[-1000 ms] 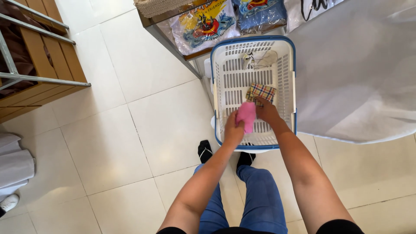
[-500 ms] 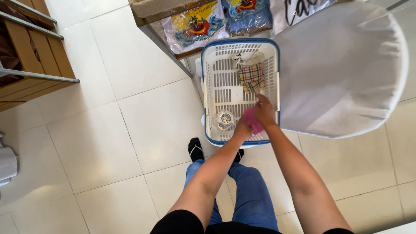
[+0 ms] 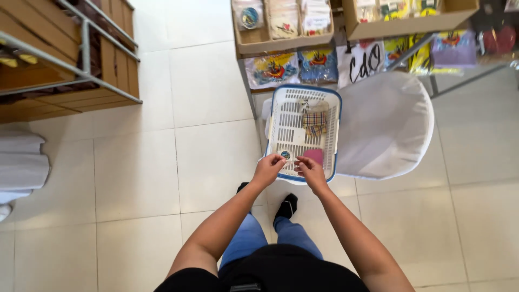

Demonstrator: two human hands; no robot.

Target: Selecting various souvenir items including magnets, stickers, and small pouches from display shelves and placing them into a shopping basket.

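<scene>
A white plastic basket (image 3: 277,116) with a blue rim stands on the floor in front of me. Inside lie a checked cloth (image 3: 314,123), a pink item (image 3: 314,157) and a small round thing (image 3: 285,155). My left hand (image 3: 268,168) rests at the basket's near edge, fingers curled and pinching close to the round thing. My right hand (image 3: 310,168) is beside it over the near rim, fingertips drawn together. What the fingers hold is too small to tell.
A white rounded cover (image 3: 385,125) lies right of the basket. Cardboard boxes of packaged goods (image 3: 283,24) sit on a metal rack behind it. Wooden crates on a metal shelf (image 3: 65,59) stand at the left. White folded fabric (image 3: 21,162) lies at the far left.
The pink item left my hands and now lies in the basket. Both hands drew back to the near rim, and the camera pulled back, showing more of the shelves.
</scene>
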